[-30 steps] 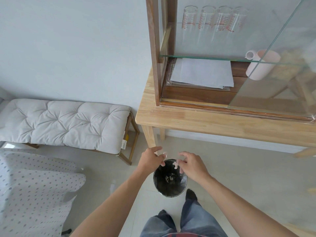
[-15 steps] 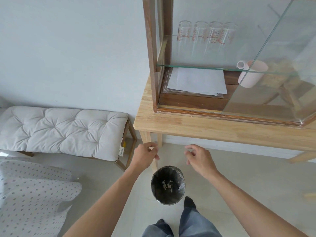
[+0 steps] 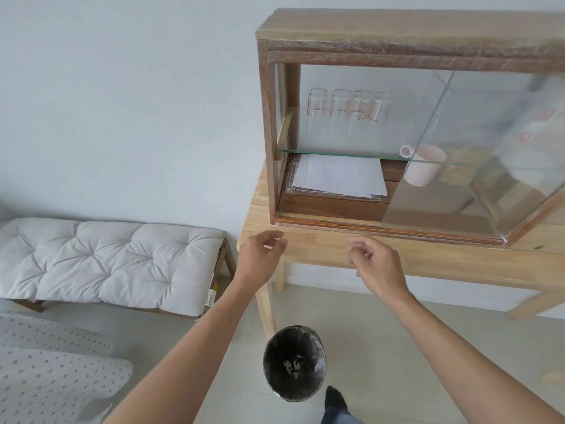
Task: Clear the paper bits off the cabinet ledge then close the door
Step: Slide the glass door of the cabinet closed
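Glasses are standing four in a row on the glass shelf of the wooden cabinet, each carrying red measuring marks too blurred to read. One pale mug is lying tilted behind the glass door, which is sitting over the right part of the cabinet and leaving the left part open. One stack of white paper sheets is lying under the shelf. The cabinet ledge along the front is looking bare, as far as the blur lets me tell. The cabinet is resting on one light wooden table. Beside the table, one bench with a white tufted cushion is standing against the wall, and a small tag is hanging at its corner with print too small to read. One spotted fabric is filling the lower left corner. One round bin with a dark liner is sitting on the floor below the table edge, and several paper bits are lying at its bottom. Two bare hands are hovering in front of the table edge, near each other but apart. The left hand is curling loosely, fingers half bent, gripping nothing. The right hand is likewise half curled with its fingertips drawn toward the thumb, holding nothing and touching nothing.
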Demonstrator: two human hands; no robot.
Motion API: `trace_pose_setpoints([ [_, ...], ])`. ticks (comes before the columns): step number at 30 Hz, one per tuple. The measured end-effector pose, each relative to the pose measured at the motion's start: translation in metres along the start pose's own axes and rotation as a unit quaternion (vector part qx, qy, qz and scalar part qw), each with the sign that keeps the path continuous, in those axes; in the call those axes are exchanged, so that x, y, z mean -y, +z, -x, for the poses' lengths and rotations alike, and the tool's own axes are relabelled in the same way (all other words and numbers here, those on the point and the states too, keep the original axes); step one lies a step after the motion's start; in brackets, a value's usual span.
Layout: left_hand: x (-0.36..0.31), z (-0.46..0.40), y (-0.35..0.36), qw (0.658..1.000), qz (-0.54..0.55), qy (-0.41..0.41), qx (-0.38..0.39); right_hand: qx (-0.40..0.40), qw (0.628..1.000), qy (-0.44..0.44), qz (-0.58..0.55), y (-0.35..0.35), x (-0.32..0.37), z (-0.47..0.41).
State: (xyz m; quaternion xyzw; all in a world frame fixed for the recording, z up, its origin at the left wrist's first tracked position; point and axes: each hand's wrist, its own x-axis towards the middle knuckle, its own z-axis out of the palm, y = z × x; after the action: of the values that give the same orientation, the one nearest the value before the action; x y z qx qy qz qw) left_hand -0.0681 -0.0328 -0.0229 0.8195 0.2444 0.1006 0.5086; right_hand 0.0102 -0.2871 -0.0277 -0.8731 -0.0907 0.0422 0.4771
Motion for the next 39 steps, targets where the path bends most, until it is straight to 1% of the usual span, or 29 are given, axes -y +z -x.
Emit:
trace_pose_setpoints([
  [2,-0.006,-0.004,-0.003,1.0,0.014,0.015,-0.021,-0.05,0.998,-0.029,-0.006,-0.02,0.005,-0.007],
  [4,-0.008,-0.009,-0.004,0.999,0.024,0.026,-0.026,-0.093,0.993,-0.068,-0.001,-0.042,0.008,-0.015],
  [7,-0.008,-0.019,-0.002,0.999,0.024,0.029,-0.034,-0.153,0.976,-0.148,0.055,-0.075,0.012,-0.028],
  [10,-0.01,-0.026,0.004,0.999,0.032,0.032,-0.019,-0.215,0.937,-0.235,0.145,-0.103,0.012,-0.044],
  [12,-0.011,-0.028,0.009,0.999,0.033,0.037,-0.004,-0.25,0.902,-0.287,0.203,-0.118,0.012,-0.053],
  [15,-0.011,-0.03,0.018,0.998,0.034,0.059,0.014,-0.287,0.852,-0.332,0.285,-0.133,0.008,-0.065],
  [17,-0.013,-0.03,0.021,0.998,0.037,0.059,0.012,-0.291,0.837,-0.336,0.319,-0.141,0.003,-0.071],
  [20,-0.013,-0.029,0.022,0.997,0.034,0.061,0.01,-0.287,0.828,-0.318,0.362,-0.148,-0.004,-0.077],
  [24,-0.014,-0.028,0.02,0.998,0.006,0.069,0.008,-0.27,0.817,-0.315,0.4,-0.148,-0.01,-0.084],
  [33,-0.017,-0.025,0.018,0.997,-0.006,0.075,0.016,-0.267,0.804,-0.303,0.437,-0.142,-0.017,-0.098],
  [39,-0.017,-0.025,0.019,0.997,-0.012,0.079,0.022,-0.258,0.79,-0.315,0.458,-0.138,-0.01,-0.104],
])
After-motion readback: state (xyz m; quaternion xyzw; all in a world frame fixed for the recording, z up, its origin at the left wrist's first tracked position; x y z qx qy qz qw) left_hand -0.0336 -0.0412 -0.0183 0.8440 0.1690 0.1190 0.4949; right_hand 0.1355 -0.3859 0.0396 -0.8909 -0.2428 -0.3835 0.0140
